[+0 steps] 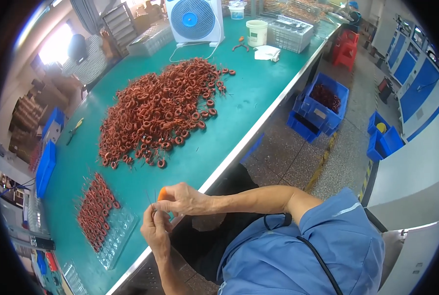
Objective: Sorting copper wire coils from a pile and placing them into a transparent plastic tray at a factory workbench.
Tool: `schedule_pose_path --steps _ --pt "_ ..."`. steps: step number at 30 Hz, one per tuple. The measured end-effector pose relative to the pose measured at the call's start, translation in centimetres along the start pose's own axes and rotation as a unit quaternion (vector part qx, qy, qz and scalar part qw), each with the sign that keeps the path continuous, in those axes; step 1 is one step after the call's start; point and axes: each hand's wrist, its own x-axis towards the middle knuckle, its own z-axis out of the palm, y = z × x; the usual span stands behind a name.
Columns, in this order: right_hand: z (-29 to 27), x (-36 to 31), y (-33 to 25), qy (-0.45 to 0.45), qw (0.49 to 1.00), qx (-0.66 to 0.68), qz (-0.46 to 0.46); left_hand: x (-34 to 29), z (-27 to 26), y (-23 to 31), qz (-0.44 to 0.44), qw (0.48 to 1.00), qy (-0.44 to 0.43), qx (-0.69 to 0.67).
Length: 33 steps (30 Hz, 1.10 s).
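Observation:
My left hand (pixel 155 228) and my right hand (pixel 186 199) meet at the table's front edge, fingers pinched together. Thin wire leads (pixel 150 197) stick up from between the fingertips. The body of that piece is hidden by my fingers. An orange cover (pixel 162 193) shows on one right fingertip. Left of my hands lies a clear plastic tray (pixel 118 239), partly filled with rows of red-brown wire-wound ring coils (pixel 97 216), leads up. Beyond them, a large heap of the same loose coils (pixel 155 110) covers the middle of the green table.
On the green table (pixel 239 105) stand a fan (pixel 192 22), a white bucket (pixel 256 33) and stacked clear trays (pixel 291 34). Pliers (pixel 240 45) and cutters (pixel 75 131) lie apart. Blue crates (pixel 323 101) stand on the floor to the right. Another person (pixel 355 17) is far back.

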Motion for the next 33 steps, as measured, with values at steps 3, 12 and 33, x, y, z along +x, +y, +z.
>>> schedule_pose_path --steps 3,12,33 --pt "-0.1 0.6 0.6 0.006 1.0 -0.009 -0.01 0.8 0.6 0.5 0.049 0.981 -0.012 0.188" --pt "-1.2 1.1 1.7 -0.074 0.987 0.096 0.107 0.3 -1.7 -0.1 0.094 0.982 -0.098 0.131" --pt "-1.5 1.2 -0.3 -0.029 0.995 0.055 0.073 -0.6 1.8 -0.6 0.069 0.963 -0.032 -0.26"
